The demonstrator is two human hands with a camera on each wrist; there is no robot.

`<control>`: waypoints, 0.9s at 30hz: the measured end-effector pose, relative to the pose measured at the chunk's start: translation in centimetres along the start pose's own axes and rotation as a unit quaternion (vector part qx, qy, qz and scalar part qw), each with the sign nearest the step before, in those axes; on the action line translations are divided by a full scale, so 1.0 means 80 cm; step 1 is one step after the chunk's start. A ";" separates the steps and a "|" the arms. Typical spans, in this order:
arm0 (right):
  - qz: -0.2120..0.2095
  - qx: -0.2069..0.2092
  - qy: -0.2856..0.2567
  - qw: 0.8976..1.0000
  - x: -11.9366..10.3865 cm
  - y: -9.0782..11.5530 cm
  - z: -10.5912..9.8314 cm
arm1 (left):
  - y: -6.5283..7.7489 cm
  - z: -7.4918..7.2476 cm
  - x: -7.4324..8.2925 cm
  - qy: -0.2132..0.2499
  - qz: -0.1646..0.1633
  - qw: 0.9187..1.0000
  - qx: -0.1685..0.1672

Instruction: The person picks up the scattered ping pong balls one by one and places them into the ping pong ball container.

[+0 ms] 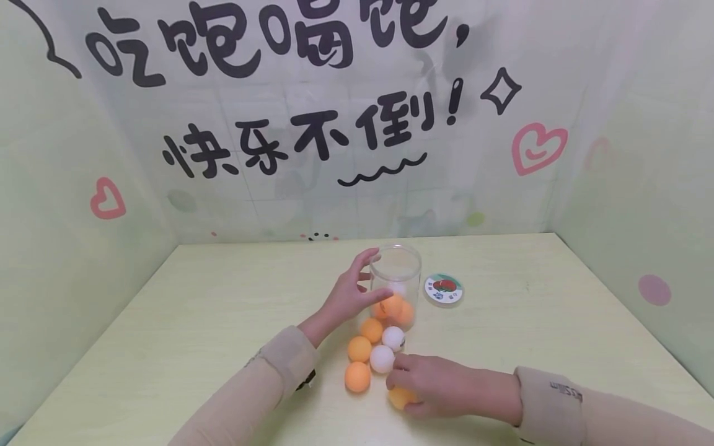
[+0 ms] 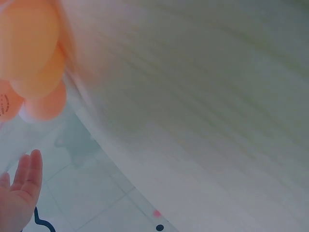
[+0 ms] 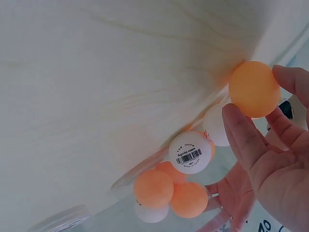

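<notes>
A clear plastic jar stands upright and lidless on the table, with orange balls and a white one inside. My left hand holds it from the left, thumb across the front and fingers around the far side. With thumb and fingers, my right hand pinches an orange table tennis ball in front of the jar. Between the hands lie two white balls, one a printed ball and the other a white ball. Left of them, three orange balls form a slanting row.
A round lid with a printed picture lies just right of the jar. The pale wooden table meets sheet-covered walls at the back and both sides.
</notes>
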State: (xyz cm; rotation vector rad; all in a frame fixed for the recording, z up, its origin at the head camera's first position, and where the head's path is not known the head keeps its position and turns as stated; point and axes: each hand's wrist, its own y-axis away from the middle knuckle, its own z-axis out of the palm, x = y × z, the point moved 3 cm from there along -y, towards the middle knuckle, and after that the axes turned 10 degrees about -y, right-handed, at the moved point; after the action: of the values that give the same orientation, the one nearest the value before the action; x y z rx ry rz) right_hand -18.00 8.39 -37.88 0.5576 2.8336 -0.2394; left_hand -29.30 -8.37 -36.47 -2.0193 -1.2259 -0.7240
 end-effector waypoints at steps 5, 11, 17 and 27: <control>0.000 0.007 -0.039 0.999 0.002 0.004 0.001 | 0.000 0.000 0.002 0.002 -0.002 1.000 0.003; 0.012 -0.008 -0.062 0.998 0.005 0.006 -0.001 | 0.000 0.000 0.001 0.002 -0.003 1.000 0.006; 0.036 -0.015 -0.092 0.995 0.009 0.008 -0.013 | 0.001 0.000 0.002 0.006 -0.002 1.000 0.007; 0.071 -0.001 -0.112 0.991 0.023 0.009 -0.042 | 0.000 0.000 0.003 0.003 -0.003 1.000 0.010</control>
State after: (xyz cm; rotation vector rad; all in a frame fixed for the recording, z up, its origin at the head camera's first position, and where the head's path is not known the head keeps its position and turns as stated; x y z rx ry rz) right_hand -20.09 10.38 -35.24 0.6830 2.5646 -0.2567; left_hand -29.19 -8.23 -36.31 -1.9967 -1.2315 -0.7178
